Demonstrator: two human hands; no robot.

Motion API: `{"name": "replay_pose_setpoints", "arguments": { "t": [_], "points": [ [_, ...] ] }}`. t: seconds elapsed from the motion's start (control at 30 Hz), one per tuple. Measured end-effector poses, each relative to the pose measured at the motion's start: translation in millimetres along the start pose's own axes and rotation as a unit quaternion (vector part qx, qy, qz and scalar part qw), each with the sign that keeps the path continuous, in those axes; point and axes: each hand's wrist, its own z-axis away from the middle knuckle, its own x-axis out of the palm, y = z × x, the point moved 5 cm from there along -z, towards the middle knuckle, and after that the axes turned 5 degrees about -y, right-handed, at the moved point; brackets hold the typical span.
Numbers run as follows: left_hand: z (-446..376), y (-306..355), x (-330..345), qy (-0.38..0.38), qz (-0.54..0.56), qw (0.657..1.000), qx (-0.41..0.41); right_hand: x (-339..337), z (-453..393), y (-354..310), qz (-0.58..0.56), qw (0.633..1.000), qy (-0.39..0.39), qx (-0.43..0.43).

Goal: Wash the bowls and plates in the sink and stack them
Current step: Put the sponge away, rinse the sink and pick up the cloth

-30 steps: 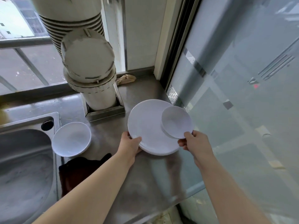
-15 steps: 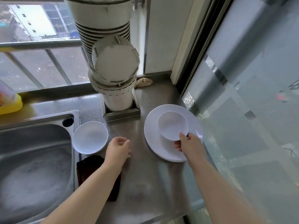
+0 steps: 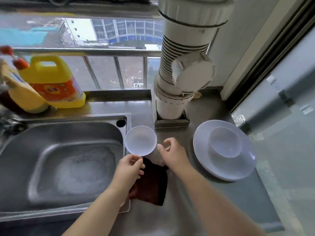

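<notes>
A white bowl (image 3: 141, 140) is at the sink's right rim, tipped so its side shows. My left hand (image 3: 130, 167) pinches its near rim between thumb and forefinger. My right hand (image 3: 171, 154) hovers just right of that bowl with fingers loosely curled, holding nothing. Farther right, a second white bowl (image 3: 225, 143) sits upright in the middle of a large white plate (image 3: 221, 172) on the steel counter. The steel sink (image 3: 68, 159) on the left holds a film of foamy water and no dishes.
A dark cloth (image 3: 151, 184) lies on the counter under my wrists. A yellow detergent jug (image 3: 51, 82) and another bottle stand behind the sink. A wide white pipe (image 3: 184, 65) rises behind the counter. A frosted glass panel (image 3: 281, 133) bounds the right side.
My right hand let go of the bowl on the plate and moved left. My left hand reached the bowl by the sink and took its rim. The view swung left.
</notes>
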Motion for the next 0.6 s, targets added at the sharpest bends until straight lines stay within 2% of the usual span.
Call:
{"name": "replay_pose_setpoints", "arguments": {
  "t": [0.1, 0.2, 0.33, 0.47, 0.6],
  "points": [
    [0.3, -5.4, -36.3, 0.037, -0.015, 0.999, 0.002, 40.0, -23.6, -4.1, 0.002, 0.996, -0.051, 0.076],
    [-0.4, -8.3, -62.1, 0.057, -0.051, 0.997, 0.016, 49.4, -28.7, -4.2, 0.001, 0.995, -0.038, 0.088],
    [-2.8, -5.0, -66.8, 0.041, -0.084, 0.995, 0.035, 12.9, -7.2, -5.1, 0.009, 0.998, 0.031, 0.061],
    [-8.3, 3.0, -47.4, 0.001, -0.112, 0.992, 0.057, -57.7, 29.0, 11.4, -0.014, 0.99, 0.14, 0.01],
    [-12.1, 8.5, -27.4, -0.021, -0.117, 0.991, 0.059, -131.3, 52.4, 44.0, -0.023, 0.97, 0.238, 0.042]
  ]
}}
